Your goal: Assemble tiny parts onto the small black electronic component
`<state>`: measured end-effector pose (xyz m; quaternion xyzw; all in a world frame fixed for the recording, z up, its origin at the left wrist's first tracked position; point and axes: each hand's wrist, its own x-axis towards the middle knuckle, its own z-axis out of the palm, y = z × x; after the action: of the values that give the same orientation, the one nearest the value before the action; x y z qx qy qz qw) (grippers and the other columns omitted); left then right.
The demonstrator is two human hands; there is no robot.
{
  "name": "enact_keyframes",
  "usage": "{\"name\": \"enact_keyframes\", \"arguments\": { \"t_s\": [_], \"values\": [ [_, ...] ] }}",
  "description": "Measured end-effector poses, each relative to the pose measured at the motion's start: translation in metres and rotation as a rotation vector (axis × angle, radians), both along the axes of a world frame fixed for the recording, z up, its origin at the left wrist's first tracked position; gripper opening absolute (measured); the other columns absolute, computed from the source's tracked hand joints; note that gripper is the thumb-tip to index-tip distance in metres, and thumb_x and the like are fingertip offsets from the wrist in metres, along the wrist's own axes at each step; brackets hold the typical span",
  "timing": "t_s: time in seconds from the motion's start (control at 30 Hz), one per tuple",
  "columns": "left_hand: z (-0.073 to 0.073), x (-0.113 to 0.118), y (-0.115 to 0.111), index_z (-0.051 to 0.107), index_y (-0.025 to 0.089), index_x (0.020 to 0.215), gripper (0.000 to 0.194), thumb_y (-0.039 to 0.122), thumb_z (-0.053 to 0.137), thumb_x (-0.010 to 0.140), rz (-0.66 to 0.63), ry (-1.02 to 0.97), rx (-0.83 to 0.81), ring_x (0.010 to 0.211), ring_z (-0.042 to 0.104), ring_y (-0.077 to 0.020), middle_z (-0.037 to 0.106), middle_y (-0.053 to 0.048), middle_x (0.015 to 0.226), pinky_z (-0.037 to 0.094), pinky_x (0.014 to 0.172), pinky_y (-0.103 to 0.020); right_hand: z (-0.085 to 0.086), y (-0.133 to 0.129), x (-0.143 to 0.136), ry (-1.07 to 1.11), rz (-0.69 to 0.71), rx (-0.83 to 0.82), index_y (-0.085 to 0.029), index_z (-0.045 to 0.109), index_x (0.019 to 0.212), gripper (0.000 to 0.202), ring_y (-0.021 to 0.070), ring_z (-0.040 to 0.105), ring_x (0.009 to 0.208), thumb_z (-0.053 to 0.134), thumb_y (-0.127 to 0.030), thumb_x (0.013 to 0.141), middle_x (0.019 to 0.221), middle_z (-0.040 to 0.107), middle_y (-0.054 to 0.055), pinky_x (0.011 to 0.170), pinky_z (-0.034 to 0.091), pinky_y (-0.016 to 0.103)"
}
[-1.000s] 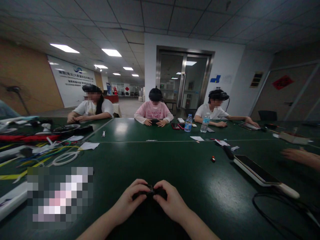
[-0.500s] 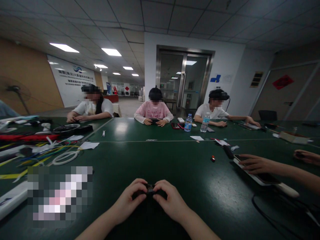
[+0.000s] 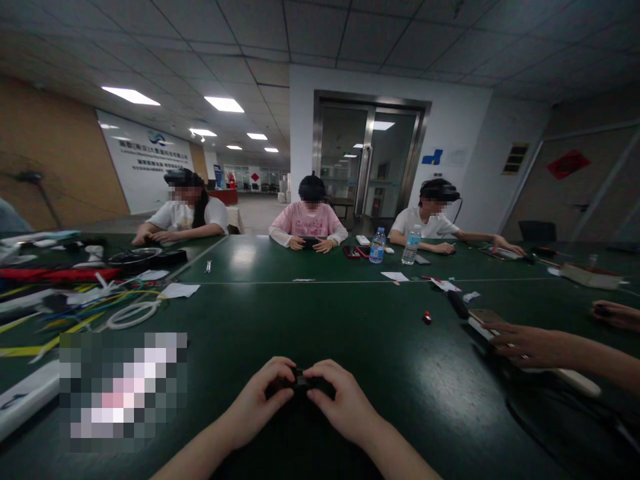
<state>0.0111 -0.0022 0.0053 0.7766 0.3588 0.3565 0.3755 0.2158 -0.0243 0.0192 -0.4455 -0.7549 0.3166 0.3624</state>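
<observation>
From the head camera I looked forward and down over a long dark green table (image 3: pixel 310 313). My left hand (image 3: pixel 257 403) and my right hand (image 3: pixel 340 403) met low in the middle of the view, both curled around a small black object (image 3: pixel 303 382) pinched between the fingertips, just above the table surface near its close edge. The object was mostly hidden by the fingers, so I could not tell what it was. Both hands were closed narrowly on it, thumbs and forefingers nearly touching each other. To my right, another person's hand (image 3: pixel 520 343) rested on a phone (image 3: pixel 487 319) that lay on a long white bar, and a second hand (image 3: pixel 617 313) of that person lay farther right. A tiny red item (image 3: pixel 427 317) sat on the bare table between my hands and that phone. To my left lay a tangle of coloured cables (image 3: pixel 95 303) with a white coiled cord, beside a blurred-out patch. Across the table sat three people wearing head-mounted cameras: one in a white shirt (image 3: pixel 183 215) on the left, one in a pink top (image 3: pixel 309 221) in the middle, and one in a white shirt on the right. Two water bottles (image 3: pixel 377 245) stood near the middle person, in front of a glass double door (image 3: pixel 367 160).
</observation>
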Motion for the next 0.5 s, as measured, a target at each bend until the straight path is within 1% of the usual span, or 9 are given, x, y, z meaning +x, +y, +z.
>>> {"name": "enact_keyframes", "arguments": {
  "t_s": [0.13,0.23,0.37,0.5],
  "values": [
    [-0.0038,-0.0003,0.0021,0.056,0.024,0.094,0.016,0.020,0.053,0.079,-0.005,-0.030,0.003,0.093,0.055,-0.0199,0.054,-0.005,0.106,0.045,0.082,-0.033,-0.0016,0.0010,-0.0003,0.021,0.007,0.010,-0.026,0.062,0.101,0.028,0.0171,0.056,0.096,0.058,-0.014,0.075,0.100,0.060,0.002,0.087,0.044,0.032],
    [-0.0037,-0.0008,0.0027,0.059,0.025,0.099,0.020,0.020,0.053,0.081,-0.023,-0.032,0.005,0.100,0.053,-0.0219,0.054,-0.006,0.109,0.044,0.086,-0.034,-0.0004,0.0004,-0.0006,0.008,-0.001,0.001,-0.026,0.061,0.101,0.027,0.0174,0.056,0.096,0.058,-0.015,0.076,0.100,0.060,0.002,0.087,0.043,0.032],
    [-0.0003,-0.0010,0.0014,0.062,0.026,0.100,0.021,0.020,0.053,0.082,-0.034,-0.022,-0.014,0.105,0.052,-0.0233,0.053,-0.006,0.111,0.043,0.090,-0.036,0.0020,-0.0007,-0.0009,-0.009,-0.035,-0.027,-0.025,0.059,0.100,0.026,0.0178,0.055,0.097,0.060,-0.017,0.075,0.100,0.060,0.001,0.087,0.043,0.032],
    [0.0012,-0.0009,0.0000,0.061,0.026,0.100,0.022,0.019,0.052,0.081,-0.031,-0.015,-0.029,0.105,0.051,-0.0223,0.052,-0.005,0.112,0.043,0.090,-0.036,0.0034,-0.0008,-0.0004,-0.016,-0.020,-0.020,-0.026,0.060,0.096,0.022,0.0171,0.056,0.095,0.059,-0.017,0.076,0.098,0.060,0.000,0.085,0.044,0.031]
  ]
}}
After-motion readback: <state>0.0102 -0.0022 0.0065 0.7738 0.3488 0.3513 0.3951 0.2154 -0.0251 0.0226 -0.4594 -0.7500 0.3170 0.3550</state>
